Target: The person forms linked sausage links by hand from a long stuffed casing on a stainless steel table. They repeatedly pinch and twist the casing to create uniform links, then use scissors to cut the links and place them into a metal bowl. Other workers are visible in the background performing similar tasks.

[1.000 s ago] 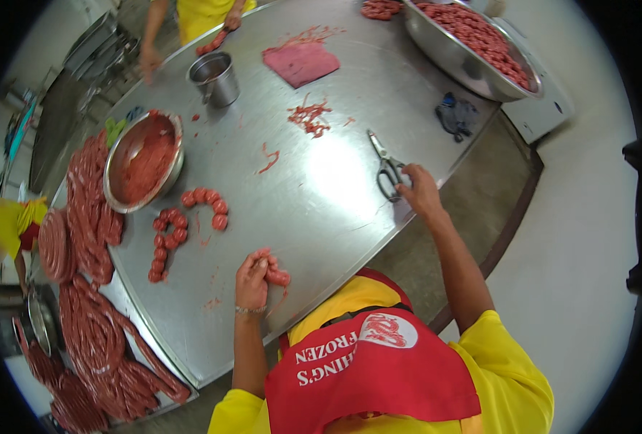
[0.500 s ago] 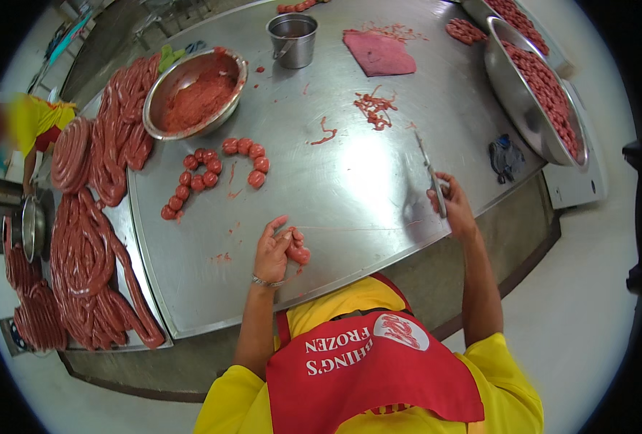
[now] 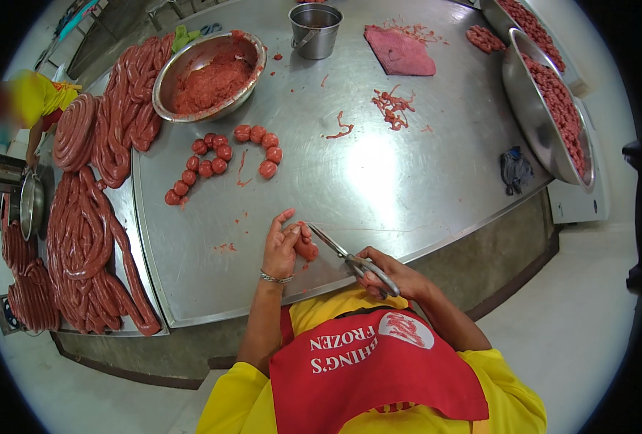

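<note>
From where I stand, the main change is on the right: the scissors [image 3: 350,259], which a moment ago were held out near the worktop's [image 3: 313,173] far right, well apart from the other hand, are now swung in front of the person's body. Their blades slant up and leftward, and the tips sit right by a short, plump piece of raw red sausage [image 3: 306,251]. That seems to bring the tool within cutting reach of the sausage, though I cannot tell whether the blades are parted or already touching it.

The right hand [image 3: 387,275] is wrapped around the scissors' handles. The left hand [image 3: 280,247] pinches the sausage between thumb and fingers, with one finger raised; the sausage lies on that hand's right side, its rounded end hanging below the fingertips, over the near part of the worktop. A thin pale thread [image 3: 400,231] runs off rightward from about the blade tips. Beyond the left hand, well apart from it, rest a hooked string of round links [image 3: 189,177] and a shorter arc of links [image 3: 274,154].
</note>
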The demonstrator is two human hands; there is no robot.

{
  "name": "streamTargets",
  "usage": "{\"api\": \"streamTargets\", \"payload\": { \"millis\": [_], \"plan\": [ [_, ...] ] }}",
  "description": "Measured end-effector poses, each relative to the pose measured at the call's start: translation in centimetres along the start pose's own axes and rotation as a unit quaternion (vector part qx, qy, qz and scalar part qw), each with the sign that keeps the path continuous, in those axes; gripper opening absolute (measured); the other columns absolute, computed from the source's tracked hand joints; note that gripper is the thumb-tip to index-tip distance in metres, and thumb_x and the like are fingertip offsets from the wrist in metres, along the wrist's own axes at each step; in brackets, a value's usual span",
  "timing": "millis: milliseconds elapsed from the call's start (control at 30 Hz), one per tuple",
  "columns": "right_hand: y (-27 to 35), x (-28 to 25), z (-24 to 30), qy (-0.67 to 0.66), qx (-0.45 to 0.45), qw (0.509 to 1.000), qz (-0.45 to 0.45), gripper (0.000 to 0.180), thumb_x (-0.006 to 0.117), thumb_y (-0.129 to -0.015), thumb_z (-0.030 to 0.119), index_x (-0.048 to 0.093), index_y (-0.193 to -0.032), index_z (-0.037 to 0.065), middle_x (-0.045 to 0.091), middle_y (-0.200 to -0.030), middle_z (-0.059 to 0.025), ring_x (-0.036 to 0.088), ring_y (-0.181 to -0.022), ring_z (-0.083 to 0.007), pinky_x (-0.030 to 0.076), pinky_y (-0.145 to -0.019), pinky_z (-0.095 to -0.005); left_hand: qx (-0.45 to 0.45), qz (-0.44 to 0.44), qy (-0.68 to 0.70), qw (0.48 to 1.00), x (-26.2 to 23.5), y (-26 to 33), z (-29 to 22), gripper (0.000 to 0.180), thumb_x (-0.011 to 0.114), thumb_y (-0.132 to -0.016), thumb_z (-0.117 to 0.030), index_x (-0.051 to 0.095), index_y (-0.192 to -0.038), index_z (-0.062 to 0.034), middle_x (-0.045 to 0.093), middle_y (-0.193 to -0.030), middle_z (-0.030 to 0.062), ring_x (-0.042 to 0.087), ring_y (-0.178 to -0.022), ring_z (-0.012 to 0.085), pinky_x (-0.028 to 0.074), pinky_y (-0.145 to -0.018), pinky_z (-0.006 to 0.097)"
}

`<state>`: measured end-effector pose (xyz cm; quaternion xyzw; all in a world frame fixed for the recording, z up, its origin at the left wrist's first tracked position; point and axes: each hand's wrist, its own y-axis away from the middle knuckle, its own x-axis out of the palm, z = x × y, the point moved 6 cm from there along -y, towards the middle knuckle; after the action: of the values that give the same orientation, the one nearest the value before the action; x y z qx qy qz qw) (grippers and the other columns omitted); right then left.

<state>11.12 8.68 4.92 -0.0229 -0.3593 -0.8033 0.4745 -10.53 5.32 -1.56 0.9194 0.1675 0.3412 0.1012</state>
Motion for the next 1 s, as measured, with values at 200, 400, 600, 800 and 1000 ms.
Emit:
{"api": "streamTargets", "payload": {
  "millis": [200, 400, 600, 800, 1000],
  "plan": [
    [-1.4, 1.4, 0.8, -0.044, 0.012, 0.999, -0.021, 0.055, 0.069, -0.089, 0.043, 0.044, -0.118, 0.004, 0.050, -0.069, 0.0015, 0.047, -0.055, -0.0067, 0.038, -0.047, -0.0220, 0.010, -0.009, 0.001, 1.000, 0.3, 0.1, -0.3, 0.041, 0.048, -0.097, -0.005, 0.032, -0.135, -0.0008, 0.061, -0.092, 0.0077, 0.056, -0.083, 0.0137, 0.048, -0.081, 0.028],
    [-2.1, 0.6, -0.1, -0.005, 0.021, 0.997, -0.075, 0.042, 0.069, -0.090, 0.036, 0.047, -0.111, 0.007, 0.052, -0.069, 0.0008, 0.047, -0.049, -0.0073, 0.035, -0.041, -0.0216, 0.022, -0.006, 0.003, 1.000, -0.2, -0.1, 0.2, 0.041, 0.048, -0.098, -0.005, 0.033, -0.135, -0.0015, 0.059, -0.090, 0.0069, 0.055, -0.084, 0.0133, 0.048, -0.083, 0.029],
    [-0.8, -5.0, 2.9, 0.193, -0.109, 0.930, -0.294, 0.036, 0.066, -0.092, 0.028, 0.051, -0.114, 0.004, 0.058, -0.069, -0.0040, 0.054, -0.052, -0.0116, 0.042, -0.046, -0.0273, 0.028, -0.022, 0.063, 0.997, -0.8, 0.0, 0.1, 0.033, 0.048, -0.097, -0.005, 0.041, -0.130, -0.0050, 0.057, -0.089, 0.0056, 0.055, -0.084, 0.0138, 0.049, -0.088, 0.037],
    [0.4, -9.8, 4.7, 0.479, -0.096, 0.770, -0.409, 0.043, 0.070, -0.086, 0.025, 0.054, -0.121, 0.007, 0.066, -0.083, -0.0176, 0.064, -0.066, -0.0288, 0.050, -0.062, -0.0381, 0.013, -0.046, 0.162, 0.986, -1.5, 0.0, -0.9, 0.026, 0.049, -0.098, -0.010, 0.048, -0.124, -0.0089, 0.056, -0.093, 0.0031, 0.057, -0.086, 0.0145, 0.049, -0.093, 0.044],
    [0.6, -4.4, 5.1, 0.591, -0.261, 0.660, -0.383, 0.058, 0.075, -0.080, 0.021, 0.053, -0.130, 0.002, 0.051, -0.131, -0.0211, 0.049, -0.118, -0.0378, 0.043, -0.099, -0.0435, -0.007, -0.022, 0.209, 0.978, 0.4, 0.1, -2.4, 0.024, 0.047, -0.100, -0.013, 0.050, -0.123, -0.0095, 0.057, -0.095, 0.0023, 0.058, -0.088, 0.0150, 0.049, -0.095, 0.044]
  ]
}}
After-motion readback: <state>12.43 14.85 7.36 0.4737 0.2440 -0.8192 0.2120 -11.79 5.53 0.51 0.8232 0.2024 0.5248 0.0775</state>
